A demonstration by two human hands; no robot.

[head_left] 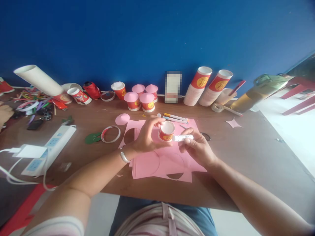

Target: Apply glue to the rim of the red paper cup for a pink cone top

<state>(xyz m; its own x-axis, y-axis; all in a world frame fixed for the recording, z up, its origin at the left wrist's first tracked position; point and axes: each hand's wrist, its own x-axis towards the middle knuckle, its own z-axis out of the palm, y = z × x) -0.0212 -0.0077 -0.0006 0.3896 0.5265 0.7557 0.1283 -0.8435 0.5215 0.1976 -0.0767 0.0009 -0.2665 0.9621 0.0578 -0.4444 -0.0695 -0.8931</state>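
Note:
My left hand (147,136) is wrapped round a small red and white paper cup (167,131), its open rim facing up. Between the fingers of my right hand (197,147) is a white tube (183,138), level, with its tip at the cup's right side. Both hands are over pink paper sheets (147,167) with round cut-outs. A pink paper cone (122,119) lies left of the cup. Behind it stand several small red cups topped with pink cones (147,97).
Tall cup stacks (198,87) lean at the back right, near a tape roll (218,107) and a bottle (256,95). A power strip (50,149) lies left, by a white ring (110,134). Another person's hand (5,113) shows at the far left.

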